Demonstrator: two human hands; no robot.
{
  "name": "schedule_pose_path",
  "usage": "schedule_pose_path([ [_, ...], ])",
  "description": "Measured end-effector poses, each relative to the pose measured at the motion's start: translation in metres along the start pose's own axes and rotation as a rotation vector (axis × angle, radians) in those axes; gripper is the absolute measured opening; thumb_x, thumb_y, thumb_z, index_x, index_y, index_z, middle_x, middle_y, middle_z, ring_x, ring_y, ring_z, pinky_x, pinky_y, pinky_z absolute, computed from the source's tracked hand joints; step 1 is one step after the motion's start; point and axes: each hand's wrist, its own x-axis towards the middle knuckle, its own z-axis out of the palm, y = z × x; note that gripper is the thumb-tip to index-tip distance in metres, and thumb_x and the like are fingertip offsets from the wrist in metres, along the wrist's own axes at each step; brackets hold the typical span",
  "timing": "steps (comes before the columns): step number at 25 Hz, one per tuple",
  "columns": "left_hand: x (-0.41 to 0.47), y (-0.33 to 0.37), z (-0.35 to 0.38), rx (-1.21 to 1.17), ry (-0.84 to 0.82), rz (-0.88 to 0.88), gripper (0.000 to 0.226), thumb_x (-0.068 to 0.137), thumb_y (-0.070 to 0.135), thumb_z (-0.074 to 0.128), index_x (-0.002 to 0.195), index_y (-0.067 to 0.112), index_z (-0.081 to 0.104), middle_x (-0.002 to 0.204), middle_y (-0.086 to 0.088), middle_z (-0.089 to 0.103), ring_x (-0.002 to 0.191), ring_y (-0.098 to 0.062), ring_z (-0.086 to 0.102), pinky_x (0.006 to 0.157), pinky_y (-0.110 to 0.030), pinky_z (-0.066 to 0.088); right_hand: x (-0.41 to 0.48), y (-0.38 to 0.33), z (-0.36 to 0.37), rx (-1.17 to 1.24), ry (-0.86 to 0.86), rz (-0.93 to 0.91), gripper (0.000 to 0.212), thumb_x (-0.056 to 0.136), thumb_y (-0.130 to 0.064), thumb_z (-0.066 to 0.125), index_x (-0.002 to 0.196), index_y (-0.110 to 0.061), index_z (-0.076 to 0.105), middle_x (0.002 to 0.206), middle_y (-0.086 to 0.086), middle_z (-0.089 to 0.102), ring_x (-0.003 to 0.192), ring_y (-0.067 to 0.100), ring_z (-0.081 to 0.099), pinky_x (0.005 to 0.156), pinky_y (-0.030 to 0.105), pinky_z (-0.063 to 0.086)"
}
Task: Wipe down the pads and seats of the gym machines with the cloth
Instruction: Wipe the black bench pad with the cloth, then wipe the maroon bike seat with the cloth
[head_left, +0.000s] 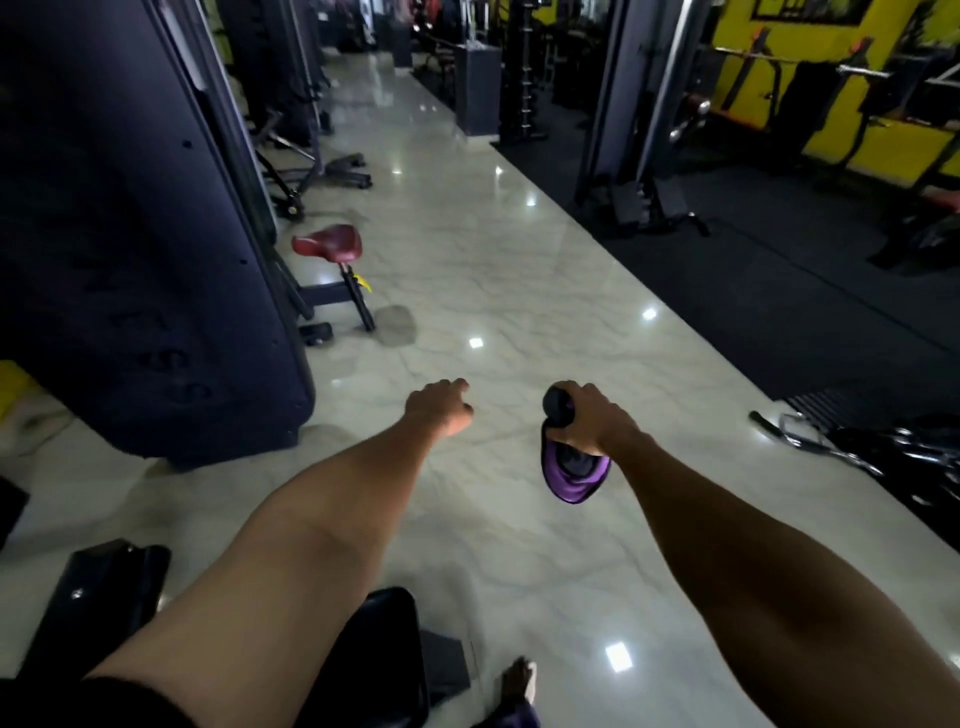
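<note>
Slippage seems the main risk: the purple cloth (574, 475) dangles from the right hand (597, 423), gripped only by curled fingers (584, 397), well apart from the red seat (328, 243), while the left hand (440, 410) hangs loosely curled, empty.

Your left hand (439, 410), right hand (597, 423): bare; forearms (322, 519) bare; dark sleeve (135, 706) on your left; foot (519, 678), possibly sandalled.
</note>
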Motion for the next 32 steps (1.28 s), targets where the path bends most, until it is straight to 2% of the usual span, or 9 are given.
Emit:
schedule_pose_path([
  [6, 0.101, 0.018, -0.012, -0.024, 0.006, -0.003, 0.050, 0.097, 0.032, 0.048, 0.146, 0.029, 0.043, 0.146, -0.005, 0.050, 0.134, -0.027, 0.048, 0.109, -0.038, 0.036, 0.098, 0.003, -0.034, -0.049, 0.001, -0.076, 0.074, 0.082, -0.048, 0.075, 0.145, -0.036, 0.039, 0.137, 0.006, 0.045, 0.119, 0.035, 0.056, 0.095, 0.045, 0.051],
  [9, 0.168, 0.020, -0.029, -0.050, 0.064, -0.038, 0.049, 0.096, 0.032, 0.049, 0.145, 0.029, 0.044, 0.145, -0.005, 0.051, 0.133, -0.027, 0.049, 0.108, -0.038, 0.038, 0.165, 0.001, -0.059, -0.092, 0.006, -0.107, 0.073, 0.083, -0.049, 0.074, 0.145, -0.037, 0.038, 0.138, 0.005, 0.044, 0.119, 0.035, 0.056, 0.094, 0.045, 0.051],
  [16, 0.276, 0.001, -0.079, -0.086, 0.076, -0.091, 0.052, 0.096, 0.031, 0.049, 0.147, 0.029, 0.042, 0.149, -0.004, 0.049, 0.134, -0.026, 0.048, 0.105, -0.036, 0.040, 0.306, -0.034, -0.109, -0.077, 0.000, -0.201, 0.072, 0.083, -0.048, 0.073, 0.145, -0.038, 0.037, 0.136, 0.003, 0.045, 0.117, 0.033, 0.058, 0.094, 0.044, 0.051],
  [20, 0.334, -0.015, -0.092, -0.086, 0.098, -0.157, 0.052, 0.097, 0.032, 0.048, 0.148, 0.026, 0.041, 0.148, -0.005, 0.049, 0.134, -0.027, 0.049, 0.104, -0.038, 0.041, 0.379, -0.049, -0.114, -0.115, -0.024, -0.284, 0.069, 0.084, -0.048, 0.072, 0.143, -0.039, 0.038, 0.134, 0.002, 0.046, 0.115, 0.033, 0.058, 0.092, 0.041, 0.049],
  [25, 0.410, -0.034, -0.105, -0.084, 0.138, -0.268, 0.049, 0.096, 0.030, 0.047, 0.145, 0.026, 0.045, 0.144, -0.006, 0.053, 0.130, -0.028, 0.052, 0.100, -0.039, 0.045, 0.488, -0.071, -0.122, -0.129, -0.044, -0.415, 0.067, 0.084, -0.044, 0.072, 0.143, -0.035, 0.041, 0.131, 0.004, 0.047, 0.114, 0.033, 0.058, 0.082, 0.034, 0.040],
  [32, 0.498, -0.053, -0.135, -0.166, 0.206, -0.416, 0.048, 0.099, 0.030, 0.049, 0.147, 0.026, 0.044, 0.149, -0.006, 0.049, 0.134, -0.029, 0.049, 0.106, -0.041, 0.042, 0.621, -0.123, -0.148, -0.168, -0.110, -0.594, 0.068, 0.083, -0.047, 0.072, 0.142, -0.036, 0.040, 0.130, 0.003, 0.047, 0.111, 0.034, 0.059, 0.085, 0.038, 0.046],
])
